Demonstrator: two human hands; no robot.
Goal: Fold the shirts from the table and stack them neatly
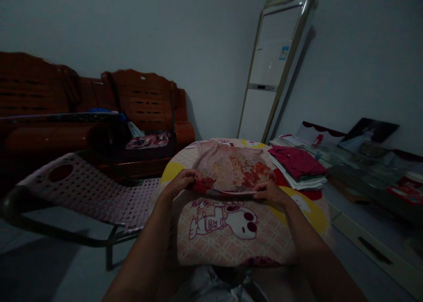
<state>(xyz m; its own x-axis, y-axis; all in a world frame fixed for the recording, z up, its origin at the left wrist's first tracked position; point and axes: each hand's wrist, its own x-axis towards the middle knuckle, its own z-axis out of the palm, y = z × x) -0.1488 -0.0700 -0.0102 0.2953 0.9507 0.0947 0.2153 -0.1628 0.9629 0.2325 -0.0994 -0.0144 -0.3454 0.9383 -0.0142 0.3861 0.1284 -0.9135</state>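
Note:
A patterned garment (231, 163), pale pinkish with red and orange print, lies spread on a round table covered by a cartoon-print cloth (214, 244). At the garment's near left corner, my left hand (185, 179) pinches the edge between thumb and fingers. My right hand (269, 192) grips the same near edge farther right. Between the hands the edge runs nearly straight and looks slightly raised. A stack of folded clothes (299, 167), dark red on top with white and green beneath, sits right of the garment.
A woven lounge chair (109, 196) stands left of the table. Behind it is a wooden sofa (142, 99) with cloth on the seat. At the back rises a tall air conditioner (274, 68). A low glass-topped cabinet (350, 174) with papers and pictures runs along the right.

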